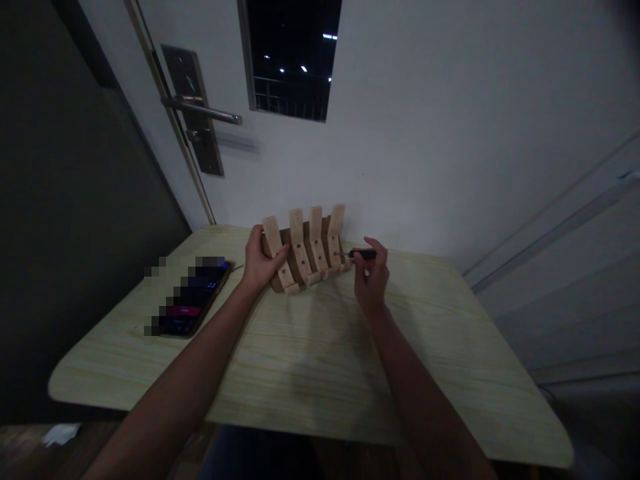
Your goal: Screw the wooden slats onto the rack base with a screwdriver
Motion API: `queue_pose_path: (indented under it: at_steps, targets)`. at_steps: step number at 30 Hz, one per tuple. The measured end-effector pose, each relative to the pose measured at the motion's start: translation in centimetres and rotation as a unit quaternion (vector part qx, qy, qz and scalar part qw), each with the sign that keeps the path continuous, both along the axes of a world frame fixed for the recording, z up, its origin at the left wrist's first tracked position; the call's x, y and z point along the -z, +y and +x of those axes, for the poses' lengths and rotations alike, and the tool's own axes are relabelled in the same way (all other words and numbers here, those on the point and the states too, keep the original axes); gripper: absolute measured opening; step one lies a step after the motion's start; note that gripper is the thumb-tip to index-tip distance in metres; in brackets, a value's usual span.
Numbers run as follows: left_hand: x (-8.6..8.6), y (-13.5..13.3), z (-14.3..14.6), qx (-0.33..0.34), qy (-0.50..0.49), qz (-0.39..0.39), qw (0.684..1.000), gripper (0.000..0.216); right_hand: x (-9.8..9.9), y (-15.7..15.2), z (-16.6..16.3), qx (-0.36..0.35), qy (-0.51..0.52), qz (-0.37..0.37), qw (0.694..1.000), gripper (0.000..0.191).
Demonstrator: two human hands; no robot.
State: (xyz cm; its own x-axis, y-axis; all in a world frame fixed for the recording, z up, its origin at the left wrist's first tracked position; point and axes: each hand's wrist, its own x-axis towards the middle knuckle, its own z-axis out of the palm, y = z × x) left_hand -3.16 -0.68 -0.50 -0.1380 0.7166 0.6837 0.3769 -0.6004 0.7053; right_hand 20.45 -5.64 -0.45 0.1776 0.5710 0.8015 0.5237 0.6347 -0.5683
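A wooden rack [306,250] with several pale upright hook pieces on a darker backboard stands at the far side of the table, leaning back toward the wall. My left hand [261,261] is wrapped round its left end, thumb across the leftmost hook piece. My right hand [371,275] pinches a small black-handled screwdriver [361,254]. Its thin metal tip points left and meets the rightmost hook piece.
The pale wood-grain table [320,347] has rounded corners and stands against a white wall. A phone [193,298] with a lit screen lies at the left. A door with a metal lever handle [203,111] is behind left. A crumpled white scrap [60,433] lies on the floor.
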Motion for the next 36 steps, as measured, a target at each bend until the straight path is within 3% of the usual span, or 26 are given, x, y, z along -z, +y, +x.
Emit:
queue_pose_path:
  at_steps: [3, 8, 17, 20, 26, 33, 36]
  targets:
    - [0.0, 0.0, -0.1, 0.013, 0.005, 0.002, 1.000, 0.040, 0.0, 0.0, 0.1, 0.019, 0.011, 0.015, 1.000, 0.033]
    - [-0.1, 0.0, -0.1, 0.024, 0.000, -0.004, 1.000, 0.040, 0.0, -0.1, -0.6, -0.043, 0.024, 0.046, 0.998, 0.041]
    - [-0.7, 0.0, -0.5, 0.052, -0.019, -0.011, 0.998, 0.044, -0.4, -0.5, -1.0, -0.012, 0.077, -0.004, 0.997, 0.041]
    - [-0.9, 0.0, -0.8, 0.062, -0.023, -0.014, 0.998, 0.043, -0.7, -0.5, -1.1, -0.019, 0.101, -0.017, 0.995, 0.032]
    - [-1.0, -0.1, -1.0, 0.067, -0.019, -0.011, 0.997, 0.040, -0.7, -0.4, -1.4, -0.121, 0.150, -0.045, 0.980, 0.027]
    - [-0.9, -0.1, -1.1, 0.071, -0.020, -0.018, 0.997, 0.041, -0.7, -0.8, -1.2, -0.156, 0.082, -0.021, 0.984, 0.025]
    - [-0.9, -0.1, -1.1, 0.068, -0.022, -0.017, 0.997, 0.041, -0.8, -1.1, -1.2, -0.133, 0.049, -0.013, 0.990, 0.023]
